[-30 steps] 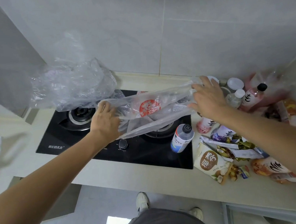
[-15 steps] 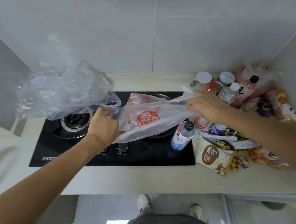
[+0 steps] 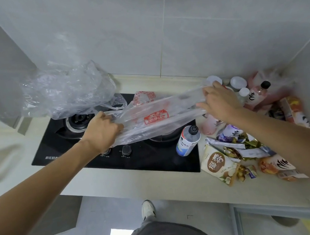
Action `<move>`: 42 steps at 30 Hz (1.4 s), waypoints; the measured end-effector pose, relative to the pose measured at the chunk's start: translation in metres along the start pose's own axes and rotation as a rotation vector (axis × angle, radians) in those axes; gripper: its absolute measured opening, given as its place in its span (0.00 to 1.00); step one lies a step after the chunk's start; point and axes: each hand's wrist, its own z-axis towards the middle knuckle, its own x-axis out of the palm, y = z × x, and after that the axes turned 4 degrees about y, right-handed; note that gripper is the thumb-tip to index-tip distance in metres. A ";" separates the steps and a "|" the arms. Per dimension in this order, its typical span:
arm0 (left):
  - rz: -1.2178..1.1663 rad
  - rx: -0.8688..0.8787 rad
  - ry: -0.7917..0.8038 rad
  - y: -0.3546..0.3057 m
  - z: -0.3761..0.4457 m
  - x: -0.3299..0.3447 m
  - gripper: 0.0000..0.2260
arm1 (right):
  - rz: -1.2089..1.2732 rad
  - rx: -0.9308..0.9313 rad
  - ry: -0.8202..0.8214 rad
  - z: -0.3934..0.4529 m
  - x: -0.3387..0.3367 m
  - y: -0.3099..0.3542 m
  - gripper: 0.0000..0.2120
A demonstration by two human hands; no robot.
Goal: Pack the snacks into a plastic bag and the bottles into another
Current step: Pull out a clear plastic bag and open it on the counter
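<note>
Behind stretched bag [image 3: 156, 117], right burner [image 3: 164, 134] hidden

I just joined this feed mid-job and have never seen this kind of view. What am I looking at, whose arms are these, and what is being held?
There is no machine here. A camera worn on a person's head looks forward and down, so the two bare arms are the wearer's own, with their legs and a shoe at the bottom.

The left hand and right hand each grip one end of a clear bag with red print, stretched between them above a black gas stove.

A second, crumpled clear bag sits over the stove's left burner. A blue-labelled bottle stands on the stove's right edge. On the counter to the right lie snack packets, with more bottles in the corner. Nothing looks packed yet.
</note>
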 end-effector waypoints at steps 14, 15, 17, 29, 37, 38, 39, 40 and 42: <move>-0.100 -0.380 -0.030 -0.039 -0.070 -0.090 0.27 | -0.152 -0.319 -0.019 -0.071 -0.026 -0.026 0.29; -0.106 -0.392 -0.034 -0.039 -0.075 -0.092 0.27 | -0.172 -0.324 -0.021 -0.074 -0.028 -0.025 0.28; -0.109 -0.416 -0.048 -0.046 -0.090 -0.095 0.27 | -0.211 -0.342 -0.048 -0.089 -0.032 -0.026 0.25; -0.156 -0.362 0.004 -0.100 -0.180 -0.115 0.32 | 0.108 -0.308 -0.188 -0.189 -0.005 -0.024 0.10; -0.276 -0.329 -0.219 -0.076 -0.194 -0.113 0.38 | 0.143 -0.255 -0.301 -0.207 0.000 0.000 0.21; -0.279 -0.334 -0.239 -0.069 -0.194 -0.112 0.40 | 0.141 -0.248 -0.299 -0.205 -0.004 0.005 0.24; -0.277 -0.332 -0.254 -0.063 -0.195 -0.110 0.42 | 0.146 -0.241 -0.289 -0.201 -0.006 0.011 0.25; -0.274 -0.325 -0.260 -0.055 -0.196 -0.106 0.43 | 0.152 -0.228 -0.277 -0.197 -0.009 0.017 0.24; -0.266 -0.330 -0.224 -0.039 -0.200 -0.097 0.42 | 0.155 -0.207 -0.253 -0.186 -0.014 0.033 0.21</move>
